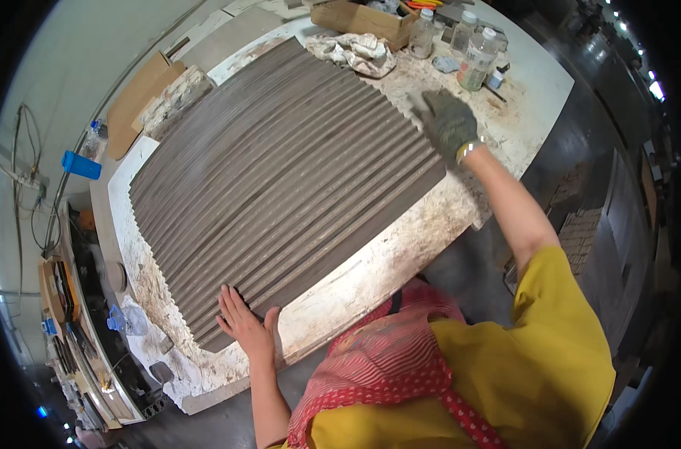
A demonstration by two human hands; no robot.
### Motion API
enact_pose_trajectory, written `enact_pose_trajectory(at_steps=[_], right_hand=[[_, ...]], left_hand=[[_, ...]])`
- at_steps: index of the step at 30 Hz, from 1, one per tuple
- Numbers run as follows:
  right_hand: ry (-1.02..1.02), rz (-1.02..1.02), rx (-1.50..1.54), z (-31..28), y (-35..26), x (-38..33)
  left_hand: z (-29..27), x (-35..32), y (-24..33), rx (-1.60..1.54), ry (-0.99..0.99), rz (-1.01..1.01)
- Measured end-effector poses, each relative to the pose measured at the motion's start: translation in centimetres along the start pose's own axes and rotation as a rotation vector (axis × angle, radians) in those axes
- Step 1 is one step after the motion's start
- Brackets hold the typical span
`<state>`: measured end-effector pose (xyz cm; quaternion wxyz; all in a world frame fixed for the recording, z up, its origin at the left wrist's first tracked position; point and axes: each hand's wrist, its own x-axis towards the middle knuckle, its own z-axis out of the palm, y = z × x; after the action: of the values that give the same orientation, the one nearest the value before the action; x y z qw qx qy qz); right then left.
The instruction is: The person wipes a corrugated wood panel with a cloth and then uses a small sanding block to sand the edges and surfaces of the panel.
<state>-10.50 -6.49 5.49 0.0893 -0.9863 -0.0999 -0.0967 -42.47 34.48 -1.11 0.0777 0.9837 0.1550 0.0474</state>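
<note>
**Left grip (247,325) flat on a ridged panel (280,187), right grip (451,126) at its right edge**

Nearest is the person, in a yellow top (527,367) and a red patterned apron (385,344). The left grip, a bare hand, rests palm down on the panel's near left corner, its fingers lightly spread and the thumb apart, pinching nothing.

The grey-brown panel lies across the middle of a white, stained surface (400,243), its long ridges running side by side and its left and right edges jagged. Left of it, at the end of the surface, is a clear bottle with a blue cap (129,320).

The right grip, in a dark glove, is beside the panel's upper right edge; it is blurred, so I cannot tell whether its fingers are spread or pressed together. A pale band (469,150) circles that wrist.

Farther off at left are a blue container (81,165) and a brown board (135,101). Beyond the panel lie a crumpled cloth (355,54), a labelled clear bottle (478,60) and, at the far side, a brown box (363,22).
</note>
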Motion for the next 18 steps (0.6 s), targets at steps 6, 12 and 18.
enact_pose_trajectory(at_steps=[6, 12, 18], right_hand=[[-0.213, -0.465, 0.037, 2.1, -5.6, -6.3], [0.220, -0.209, 0.050, -1.1, -0.2, -2.9], [0.072, -0.971, 0.332, 6.7, -19.1, -14.9]], left_hand=[[0.0, 0.2, 0.1, -0.008, -0.002, 0.012], [0.2, 0.1, -0.1, -0.009, 0.008, 0.014], [0.1, 0.0, -0.1, -0.014, -0.010, 0.013]])
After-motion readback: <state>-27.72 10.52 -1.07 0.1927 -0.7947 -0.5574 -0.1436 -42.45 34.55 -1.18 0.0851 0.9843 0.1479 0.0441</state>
